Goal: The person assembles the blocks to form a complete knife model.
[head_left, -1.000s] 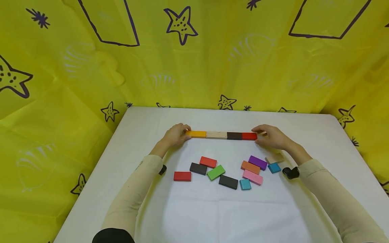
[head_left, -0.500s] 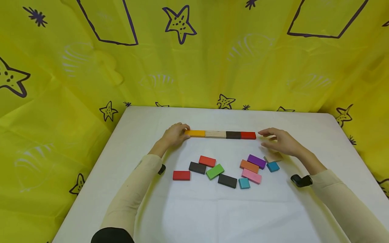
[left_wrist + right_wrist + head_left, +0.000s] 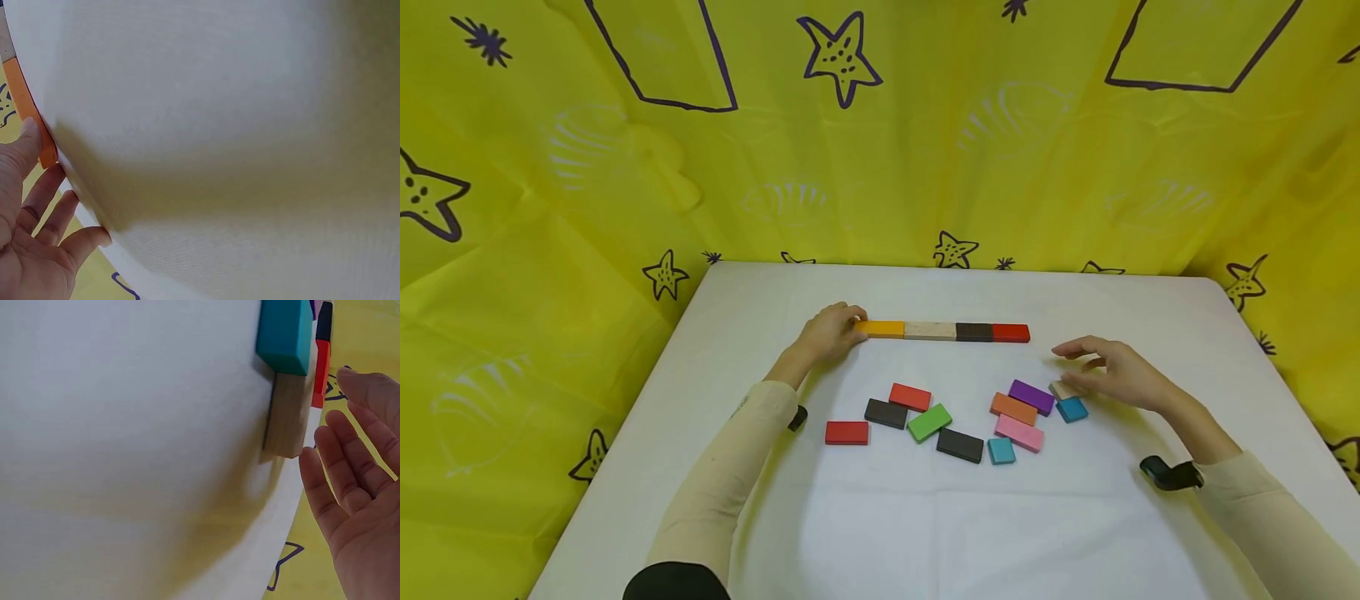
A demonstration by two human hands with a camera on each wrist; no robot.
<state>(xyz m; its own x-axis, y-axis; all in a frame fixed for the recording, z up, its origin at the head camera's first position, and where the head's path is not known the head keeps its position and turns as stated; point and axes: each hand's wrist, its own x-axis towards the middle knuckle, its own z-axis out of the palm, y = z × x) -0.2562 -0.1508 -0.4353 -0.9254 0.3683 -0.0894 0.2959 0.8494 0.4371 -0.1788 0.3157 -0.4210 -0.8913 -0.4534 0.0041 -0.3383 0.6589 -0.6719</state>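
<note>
A row of wooden blocks lies end to end across the table: an orange-yellow block (image 3: 882,330), a pale wood block (image 3: 930,332), a dark brown block (image 3: 974,332) and a red block (image 3: 1011,333). My left hand (image 3: 831,332) pinches the left end of the orange-yellow block, its thumb (image 3: 29,134) lying along the side. Holding nothing, my right hand (image 3: 1116,372) hovers with loosely bent fingers over another pale wood block (image 3: 289,415), partly covering it in the head view. Against that block sits a blue block (image 3: 1072,409).
Nearer to me lie loose blocks: red (image 3: 847,432), a second red (image 3: 910,397), black (image 3: 886,413), green (image 3: 929,422), another black (image 3: 959,445), small blue (image 3: 1002,451), pink (image 3: 1019,432), orange (image 3: 1013,408) and purple (image 3: 1032,397). A yellow patterned curtain (image 3: 910,167) hangs behind the table.
My right hand has left the red end of the row and moved right and toward me, over the loose pale block. My left hand stays at the orange-yellow block.
</note>
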